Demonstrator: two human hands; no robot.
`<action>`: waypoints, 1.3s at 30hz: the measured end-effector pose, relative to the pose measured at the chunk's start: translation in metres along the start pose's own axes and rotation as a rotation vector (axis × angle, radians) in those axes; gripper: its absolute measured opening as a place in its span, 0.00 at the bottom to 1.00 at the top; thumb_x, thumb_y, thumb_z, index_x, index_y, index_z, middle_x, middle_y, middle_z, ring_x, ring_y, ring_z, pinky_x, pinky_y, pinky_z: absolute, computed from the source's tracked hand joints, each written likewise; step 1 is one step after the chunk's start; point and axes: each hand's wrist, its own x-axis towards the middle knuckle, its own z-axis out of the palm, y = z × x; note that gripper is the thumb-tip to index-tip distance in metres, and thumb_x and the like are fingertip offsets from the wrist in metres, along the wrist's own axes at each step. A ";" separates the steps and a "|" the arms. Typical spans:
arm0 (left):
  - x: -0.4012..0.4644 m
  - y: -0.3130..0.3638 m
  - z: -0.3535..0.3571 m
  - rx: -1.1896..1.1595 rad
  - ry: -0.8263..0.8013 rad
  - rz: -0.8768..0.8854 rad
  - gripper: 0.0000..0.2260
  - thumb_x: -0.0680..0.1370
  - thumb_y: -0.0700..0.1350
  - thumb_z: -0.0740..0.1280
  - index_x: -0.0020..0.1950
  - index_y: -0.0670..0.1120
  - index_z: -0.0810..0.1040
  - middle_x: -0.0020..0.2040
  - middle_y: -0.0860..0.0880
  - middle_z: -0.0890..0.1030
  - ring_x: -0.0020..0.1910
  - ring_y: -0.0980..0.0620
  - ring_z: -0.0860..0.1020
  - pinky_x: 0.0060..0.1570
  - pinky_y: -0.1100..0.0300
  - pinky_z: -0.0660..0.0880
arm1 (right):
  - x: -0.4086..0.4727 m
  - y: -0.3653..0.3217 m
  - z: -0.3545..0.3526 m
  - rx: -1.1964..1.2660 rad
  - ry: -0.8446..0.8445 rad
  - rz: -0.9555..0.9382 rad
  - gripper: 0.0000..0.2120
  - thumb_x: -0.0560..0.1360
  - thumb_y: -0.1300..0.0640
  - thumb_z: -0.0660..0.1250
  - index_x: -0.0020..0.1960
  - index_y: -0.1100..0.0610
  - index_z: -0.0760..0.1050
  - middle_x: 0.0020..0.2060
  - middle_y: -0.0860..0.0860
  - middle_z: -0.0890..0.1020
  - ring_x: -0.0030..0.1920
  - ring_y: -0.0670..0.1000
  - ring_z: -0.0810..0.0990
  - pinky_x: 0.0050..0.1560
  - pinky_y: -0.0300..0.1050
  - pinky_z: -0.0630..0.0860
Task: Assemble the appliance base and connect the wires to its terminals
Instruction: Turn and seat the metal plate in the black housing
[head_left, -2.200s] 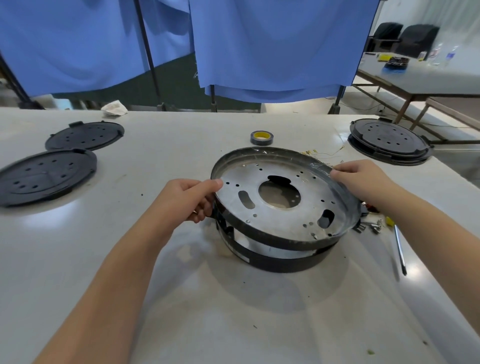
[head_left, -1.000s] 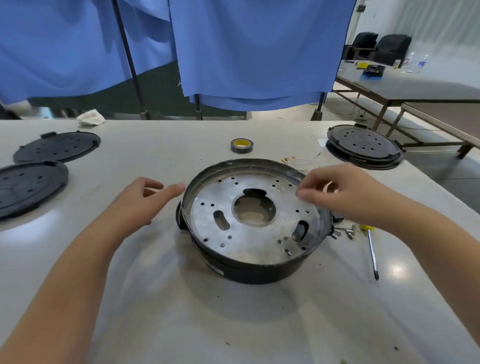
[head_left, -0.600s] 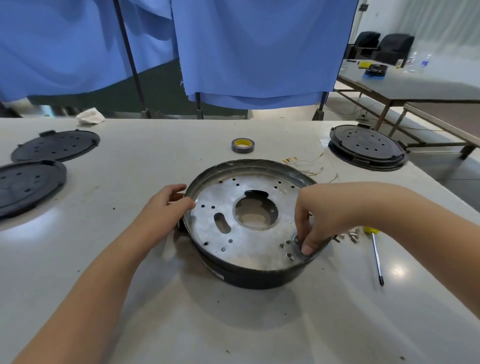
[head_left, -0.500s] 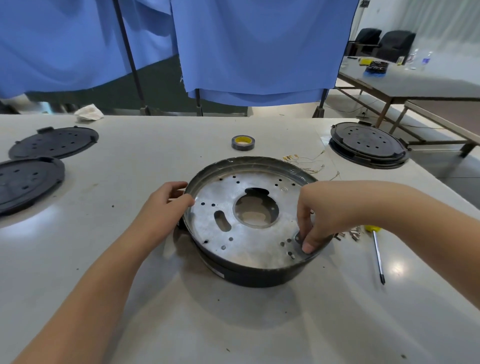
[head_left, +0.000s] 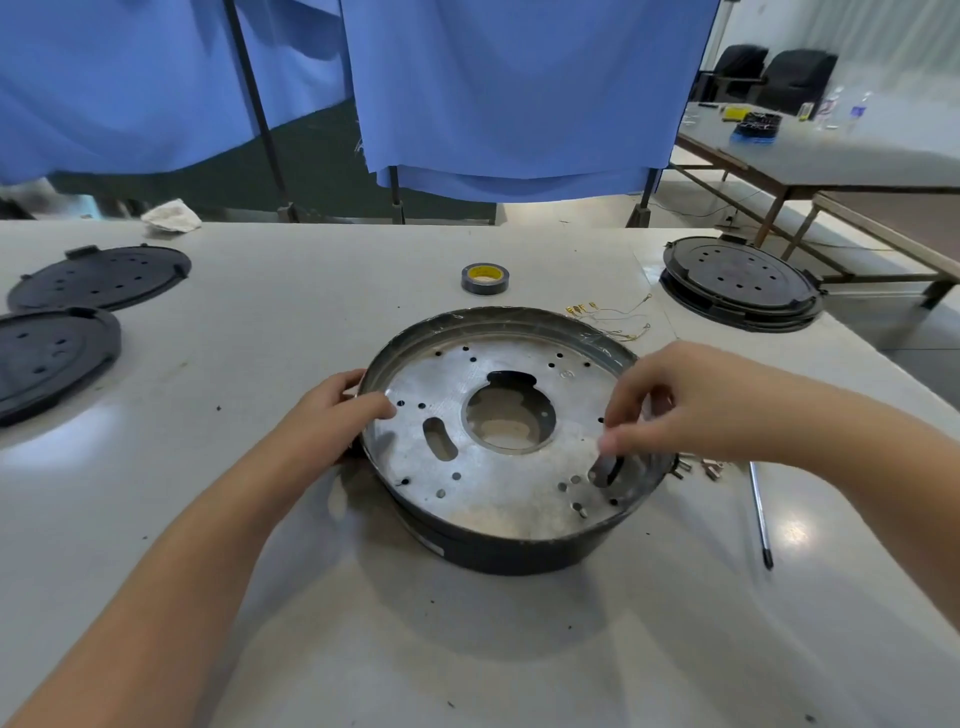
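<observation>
your left hand (head_left: 332, 415) grips at mid-frame, thumb stretched to the right and fingers curled behind. your right hand (head_left: 675, 410) hovers opposite, blurred, fingertips (head_left: 615, 441) drawn together and pointing down. both bare forearms reach in from the lower corners.

I read this as a workshop or assembly bay: black perforated covers (head_left: 98, 278) left of my hands (head_left: 332, 415), tape roll (head_left: 484, 278) beyond them, loose screws (head_left: 698, 466) and screwdriver (head_left: 759, 512) to the right, blue cloth screens (head_left: 519, 88) behind the surface (head_left: 311, 291).
</observation>
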 end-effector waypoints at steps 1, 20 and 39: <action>-0.002 0.001 -0.002 0.004 -0.055 -0.027 0.16 0.64 0.48 0.69 0.52 0.49 0.81 0.44 0.49 0.84 0.41 0.50 0.82 0.39 0.58 0.77 | 0.001 0.009 0.002 0.044 0.157 0.041 0.13 0.64 0.37 0.71 0.44 0.43 0.79 0.41 0.41 0.80 0.40 0.40 0.77 0.38 0.38 0.71; -0.009 0.003 -0.001 -0.246 0.064 0.140 0.23 0.73 0.28 0.67 0.60 0.52 0.74 0.51 0.45 0.80 0.42 0.49 0.81 0.32 0.61 0.79 | 0.005 0.007 0.033 0.709 0.546 0.020 0.18 0.68 0.58 0.76 0.54 0.45 0.75 0.39 0.41 0.81 0.40 0.41 0.80 0.39 0.38 0.78; -0.006 -0.003 -0.004 -0.325 0.013 0.281 0.38 0.59 0.37 0.77 0.66 0.54 0.72 0.51 0.53 0.85 0.49 0.51 0.84 0.39 0.62 0.81 | 0.016 0.003 0.045 0.812 0.712 -0.206 0.25 0.68 0.61 0.76 0.51 0.33 0.73 0.43 0.34 0.82 0.44 0.39 0.81 0.40 0.27 0.75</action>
